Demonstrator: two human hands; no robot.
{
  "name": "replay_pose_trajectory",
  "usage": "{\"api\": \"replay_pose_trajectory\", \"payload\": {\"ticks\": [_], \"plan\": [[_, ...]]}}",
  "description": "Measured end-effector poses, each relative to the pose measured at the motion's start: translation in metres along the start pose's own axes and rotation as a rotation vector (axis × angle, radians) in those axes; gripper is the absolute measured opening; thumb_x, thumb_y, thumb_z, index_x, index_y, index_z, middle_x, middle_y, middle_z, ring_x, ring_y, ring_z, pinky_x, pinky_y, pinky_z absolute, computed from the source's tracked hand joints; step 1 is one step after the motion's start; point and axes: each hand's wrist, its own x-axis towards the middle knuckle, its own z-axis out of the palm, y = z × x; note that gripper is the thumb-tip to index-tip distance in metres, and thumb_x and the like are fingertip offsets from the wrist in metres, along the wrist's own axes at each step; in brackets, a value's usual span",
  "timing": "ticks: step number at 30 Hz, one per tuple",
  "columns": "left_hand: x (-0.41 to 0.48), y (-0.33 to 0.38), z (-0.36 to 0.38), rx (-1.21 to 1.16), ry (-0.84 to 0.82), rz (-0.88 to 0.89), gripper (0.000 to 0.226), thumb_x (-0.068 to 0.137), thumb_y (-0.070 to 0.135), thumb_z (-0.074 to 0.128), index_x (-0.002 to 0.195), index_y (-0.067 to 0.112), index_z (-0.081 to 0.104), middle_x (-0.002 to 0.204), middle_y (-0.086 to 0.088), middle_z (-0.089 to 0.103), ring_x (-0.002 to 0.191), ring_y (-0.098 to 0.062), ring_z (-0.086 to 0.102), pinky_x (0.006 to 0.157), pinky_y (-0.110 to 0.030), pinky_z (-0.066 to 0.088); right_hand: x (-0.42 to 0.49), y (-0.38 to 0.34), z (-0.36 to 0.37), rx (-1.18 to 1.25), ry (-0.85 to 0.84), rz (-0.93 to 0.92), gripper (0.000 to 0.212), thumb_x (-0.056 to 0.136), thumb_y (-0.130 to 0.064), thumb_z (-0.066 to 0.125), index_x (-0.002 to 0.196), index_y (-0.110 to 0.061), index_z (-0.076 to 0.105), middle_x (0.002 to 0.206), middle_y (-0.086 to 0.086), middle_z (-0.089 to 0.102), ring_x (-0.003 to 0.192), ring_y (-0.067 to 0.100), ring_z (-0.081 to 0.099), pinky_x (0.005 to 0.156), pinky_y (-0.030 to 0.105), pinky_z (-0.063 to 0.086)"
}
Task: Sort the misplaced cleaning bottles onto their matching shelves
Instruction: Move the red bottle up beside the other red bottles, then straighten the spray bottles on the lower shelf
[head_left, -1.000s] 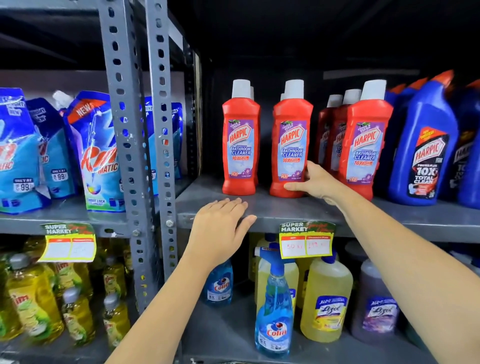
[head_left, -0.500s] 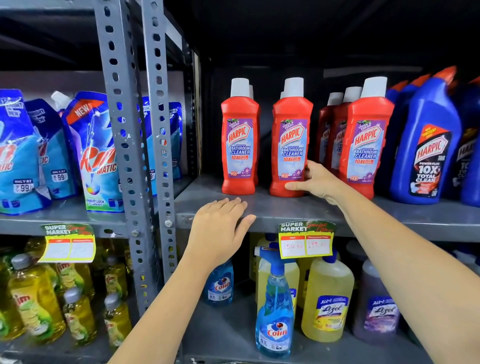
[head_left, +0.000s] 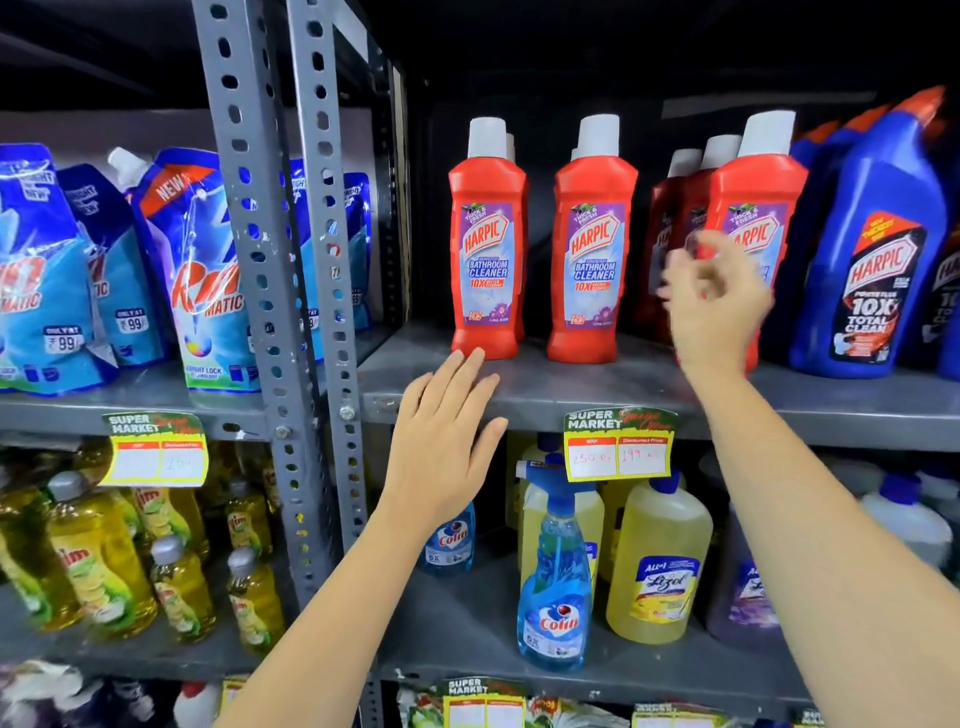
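Observation:
Red Harpic bathroom cleaner bottles stand upright on the grey upper shelf (head_left: 597, 389): one at the left (head_left: 488, 249), one in the middle (head_left: 592, 249), and a group at the right (head_left: 758, 208). My right hand (head_left: 717, 306) is raised and blurred in front of the right group, fingers loosely curled, holding nothing. My left hand (head_left: 447, 441) lies flat with fingers apart over the shelf's front edge, below the left red bottle. Blue Harpic bottles (head_left: 878, 249) fill the far right of the same shelf.
Below stand blue Colin spray bottles (head_left: 553, 587), yellow Lizol bottles (head_left: 660, 566) and a purple one (head_left: 743, 597). Perforated grey uprights (head_left: 291, 312) divide the racks. The left rack holds blue Rin pouches (head_left: 202, 280) above yellow Vim bottles (head_left: 98, 561). Price tags (head_left: 618, 447) hang on shelf edges.
My right hand has come off the base of the middle red bottle and risen to the right, in front of the right red group. My left hand has stayed over the shelf edge.

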Motion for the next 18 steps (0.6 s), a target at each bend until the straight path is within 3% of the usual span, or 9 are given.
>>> {"api": "replay_pose_trajectory", "payload": {"ticks": [1, 3, 5, 7, 9, 11, 13, 16, 18], "plan": [[-0.008, 0.001, 0.0, 0.006, 0.0, 0.003, 0.049, 0.1, 0.033, 0.041, 0.141, 0.007, 0.045, 0.154, -0.011, 0.033, 0.144, -0.025, 0.022, 0.115, -0.045, 0.019, -0.01, -0.012, -0.01, 0.08, 0.13, -0.107, 0.019, 0.086, -0.021, 0.062, 0.105, -0.02, 0.064, 0.075, 0.001, 0.063, 0.062, 0.03, 0.058, 0.059, 0.041, 0.053], [-0.032, 0.001, 0.004, 0.015, -0.018, -0.012, 0.054, 0.099, 0.031, 0.043, 0.147, 0.006, 0.035, 0.157, -0.013, 0.023, 0.147, -0.027, 0.013, 0.118, -0.048, 0.01, -0.042, -0.018, -0.029, 0.129, 0.199, -0.24, 0.018, 0.088, -0.013, 0.057, 0.099, -0.027, 0.061, 0.074, -0.003, 0.059, 0.058, 0.028, 0.055, 0.051, 0.036, 0.042], [-0.067, -0.001, 0.013, 0.016, -0.072, -0.021, 0.053, 0.099, 0.031, 0.042, 0.147, 0.009, 0.035, 0.158, -0.014, 0.02, 0.147, -0.029, 0.011, 0.117, -0.05, 0.009, -0.088, -0.018, -0.048, 0.123, 0.127, -0.267, 0.017, 0.09, -0.011, 0.054, 0.094, -0.027, 0.059, 0.074, 0.009, 0.06, 0.056, 0.026, 0.052, 0.05, 0.033, 0.037], [-0.107, -0.005, 0.028, 0.036, -0.215, -0.02, 0.052, 0.1, 0.034, 0.038, 0.147, 0.011, 0.037, 0.159, -0.012, 0.017, 0.147, -0.028, 0.009, 0.117, -0.051, 0.013, -0.136, -0.005, -0.059, 0.075, -0.01, -0.254, 0.008, 0.089, -0.016, 0.055, 0.089, -0.021, 0.061, 0.072, 0.003, 0.061, 0.054, 0.017, 0.051, 0.049, 0.028, 0.037], [-0.147, -0.01, 0.047, 0.039, -0.39, -0.028, 0.052, 0.102, 0.037, 0.033, 0.147, 0.013, 0.038, 0.16, -0.009, 0.015, 0.147, -0.026, 0.007, 0.114, -0.051, 0.018, -0.18, 0.018, -0.065, 0.007, -0.158, -0.168, 0.009, 0.085, -0.021, 0.056, 0.087, -0.017, 0.063, 0.068, -0.004, 0.059, 0.054, 0.002, 0.049, 0.049, 0.018, 0.036], [-0.182, -0.012, 0.062, 0.038, -0.535, -0.048, 0.053, 0.103, 0.041, 0.029, 0.147, 0.014, 0.038, 0.16, -0.007, 0.016, 0.148, -0.022, 0.005, 0.113, -0.048, 0.02, -0.212, 0.044, -0.069, -0.074, -0.31, -0.033, 0.009, 0.082, -0.026, 0.057, 0.087, -0.023, 0.064, 0.067, 0.0, 0.059, 0.053, 0.008, 0.051, 0.048, 0.019, 0.037], [-0.211, -0.012, 0.075, 0.037, -0.647, -0.084, 0.055, 0.103, 0.045, 0.024, 0.147, 0.016, 0.037, 0.16, -0.006, 0.017, 0.147, -0.019, 0.002, 0.113, -0.044, 0.017, -0.233, 0.065, -0.072, -0.184, -0.454, 0.113, 0.011, 0.082, -0.028, 0.062, 0.093, -0.03, 0.06, 0.072, -0.009, 0.061, 0.056, 0.01, 0.052, 0.052, 0.016, 0.038], [-0.243, -0.009, 0.086, 0.016, -0.766, -0.166, 0.058, 0.101, 0.048, 0.022, 0.15, 0.018, 0.031, 0.159, -0.006, 0.017, 0.147, -0.019, 0.004, 0.113, -0.041, 0.013, -0.25, 0.086, -0.077, -0.373, -0.581, 0.239, 0.033, 0.083, -0.028, 0.071, 0.109, -0.028, 0.05, 0.077, -0.011, 0.059, 0.067, 0.007, 0.056, 0.063, 0.012, 0.04], [-0.262, -0.007, 0.092, 0.015, -0.844, -0.204, 0.06, 0.101, 0.051, 0.019, 0.147, 0.016, 0.036, 0.157, -0.007, 0.024, 0.145, -0.022, 0.015, 0.114, -0.043, 0.022, -0.259, 0.097, -0.079, -0.471, -0.655, 0.317, 0.048, 0.08, -0.04, 0.074, 0.115, -0.027, 0.044, 0.088, -0.011, 0.057, 0.076, 0.007, 0.058, 0.066, 0.017, 0.045]]}}
